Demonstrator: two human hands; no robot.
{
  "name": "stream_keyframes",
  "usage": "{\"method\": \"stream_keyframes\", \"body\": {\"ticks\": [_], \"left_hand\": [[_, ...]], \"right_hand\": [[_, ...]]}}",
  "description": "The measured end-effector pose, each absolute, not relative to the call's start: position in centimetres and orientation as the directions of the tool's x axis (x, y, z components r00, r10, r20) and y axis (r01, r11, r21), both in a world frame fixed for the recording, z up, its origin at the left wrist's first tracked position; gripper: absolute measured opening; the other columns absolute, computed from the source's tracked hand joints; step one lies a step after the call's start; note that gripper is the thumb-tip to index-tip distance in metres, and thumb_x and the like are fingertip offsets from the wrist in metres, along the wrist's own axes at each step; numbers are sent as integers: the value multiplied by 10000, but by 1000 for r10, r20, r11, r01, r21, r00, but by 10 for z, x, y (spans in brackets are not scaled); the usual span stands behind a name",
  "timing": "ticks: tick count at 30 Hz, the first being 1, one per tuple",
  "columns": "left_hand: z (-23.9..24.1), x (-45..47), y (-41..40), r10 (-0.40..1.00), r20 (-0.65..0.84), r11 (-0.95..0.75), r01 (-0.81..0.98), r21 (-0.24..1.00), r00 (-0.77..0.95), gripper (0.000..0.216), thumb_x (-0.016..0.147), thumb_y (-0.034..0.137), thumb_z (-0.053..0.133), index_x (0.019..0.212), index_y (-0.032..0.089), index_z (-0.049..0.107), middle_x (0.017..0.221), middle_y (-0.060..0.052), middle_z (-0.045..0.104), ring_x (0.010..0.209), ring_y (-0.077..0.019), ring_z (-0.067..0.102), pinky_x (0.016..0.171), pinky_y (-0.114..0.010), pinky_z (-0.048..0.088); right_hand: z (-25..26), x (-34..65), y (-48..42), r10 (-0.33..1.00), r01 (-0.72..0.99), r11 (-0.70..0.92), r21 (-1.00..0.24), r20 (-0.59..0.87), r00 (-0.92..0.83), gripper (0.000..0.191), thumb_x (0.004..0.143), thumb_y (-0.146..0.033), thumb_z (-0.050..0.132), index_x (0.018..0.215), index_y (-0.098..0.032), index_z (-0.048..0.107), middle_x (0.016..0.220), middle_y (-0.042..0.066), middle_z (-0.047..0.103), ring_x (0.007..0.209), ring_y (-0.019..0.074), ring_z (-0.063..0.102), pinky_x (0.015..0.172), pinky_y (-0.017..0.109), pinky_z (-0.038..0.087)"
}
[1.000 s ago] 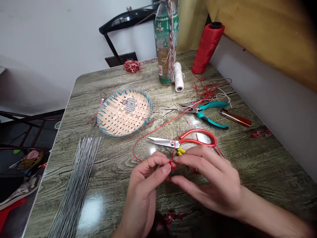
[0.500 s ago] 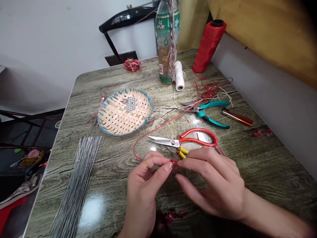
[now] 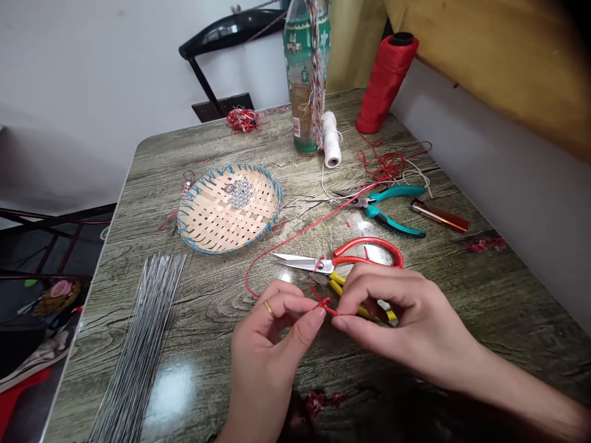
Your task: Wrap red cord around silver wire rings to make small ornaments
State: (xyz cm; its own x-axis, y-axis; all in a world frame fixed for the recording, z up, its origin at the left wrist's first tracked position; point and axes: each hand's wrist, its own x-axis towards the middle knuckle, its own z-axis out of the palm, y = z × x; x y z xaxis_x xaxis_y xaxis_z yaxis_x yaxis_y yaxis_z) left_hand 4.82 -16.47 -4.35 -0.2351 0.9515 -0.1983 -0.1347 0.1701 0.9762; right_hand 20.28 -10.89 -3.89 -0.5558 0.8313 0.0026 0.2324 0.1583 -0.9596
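Between thumb and forefinger, my left hand [image 3: 272, 344] pinches a small knotted bit of red cord [image 3: 325, 303]. My right hand [image 3: 397, 314] grips the cord's other side, thumb against forefinger, a short taut stretch showing between the hands. From the left fingers the cord loops left and runs back over the table to a red tangle [image 3: 385, 165]. Just beyond my hands lie scissors [image 3: 323, 264] with a red and a yellow handle, partly hidden by my right hand; a thin cord end crosses their blades.
Teal-handled pliers [image 3: 373, 203] and a lighter [image 3: 440, 215] lie at right. Behind stand a red thread spool [image 3: 388, 86], a white string roll [image 3: 331, 140] and a bottle [image 3: 305, 92]. A woven basket [image 3: 217, 221] and a bundle of metal wires [image 3: 143, 338] are at left.
My right hand has closed its thumb and forefinger on the cord and draws it rightward. The open red loop at my fingertips has become a narrow, taut strand. The loose end has swung left.
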Motion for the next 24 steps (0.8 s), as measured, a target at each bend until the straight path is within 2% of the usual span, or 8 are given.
{"method": "stream_keyframes", "body": {"ticks": [3, 6, 8, 10, 13, 18, 21, 24], "left_hand": [[-41, 49, -166, 964, -107, 122, 46, 992, -243, 134, 745, 120, 663, 662, 226, 672, 741, 26, 574, 732, -117, 529, 639, -201, 412], [-40, 50, -169, 955, -84, 127, 138, 982, -286, 117, 756, 134, 656, 701, 237, 667, 807, 19, 649, 799, -134, 581, 684, -211, 444], [-40, 51, -170, 940, -89, 155, 181, 971, -329, 123, 761, 133, 651, 735, 252, 674, 791, 26, 685, 790, -138, 606, 694, -219, 457], [-40, 52, -170, 926, -73, 171, 239, 956, -369, 131, 751, 132, 662, 749, 261, 686, 745, 31, 698, 731, -141, 616, 666, -227, 462], [-38, 52, -170, 907, 4, 153, 337, 929, -422, 148, 710, 126, 698, 743, 270, 707, 701, 32, 698, 636, -146, 607, 605, -246, 456], [-36, 50, -167, 921, 192, 2, 498, 867, -338, 248, 714, 59, 673, 821, 276, 731, 729, 20, 723, 651, -161, 616, 671, -279, 463], [-39, 47, -166, 934, 266, -84, 575, 814, -239, 277, 738, 44, 640, 857, 276, 735, 740, 9, 723, 670, -168, 611, 696, -293, 461], [-43, 43, -167, 947, 288, -144, 618, 773, -140, 313, 748, 38, 625, 946, 261, 719, 757, -4, 715, 684, -165, 605, 697, -287, 463]], "right_hand": [[-35, 207, -103, 751, 73, -210, -975, -209, -626, 163, 774, -183, 639, 640, -159, 549, 703, -21, 495, 568, 70, 404, 473, 205, 319], [-36, 211, -100, 574, -88, -569, -818, -318, -754, 152, 830, -247, 588, 729, -170, 504, 805, -5, 542, 468, 29, 326, 384, 181, 216], [-37, 212, -98, 499, -96, -669, -737, -350, -793, 172, 859, -279, 555, 748, -185, 464, 659, -42, 505, 424, 28, 263, 366, 172, 161], [-38, 211, -98, 550, -44, -592, -805, -364, -752, 201, 836, -280, 591, 721, -186, 456, 556, -77, 395, 450, 43, 278, 389, 164, 194], [-38, 210, -100, 743, 180, -227, -957, -290, -603, 141, 773, -216, 656, 776, -194, 516, 585, -77, 377, 509, 61, 361, 449, 172, 284], [-39, 212, -106, 792, 403, 361, -841, 49, -608, 38, 852, -187, 578, 866, -210, 603, 683, -38, 606, 587, 89, 545, 544, 201, 400], [-40, 213, -108, 743, 384, 501, -776, 157, -650, 93, 876, -177, 545, 893, -197, 634, 766, -10, 682, 670, 112, 612, 642, 222, 445], [-38, 213, -109, 739, 403, 492, -772, 125, -662, 127, 885, -170, 521, 906, -188, 644, 730, -8, 676, 627, 111, 603, 608, 226, 435]]}}
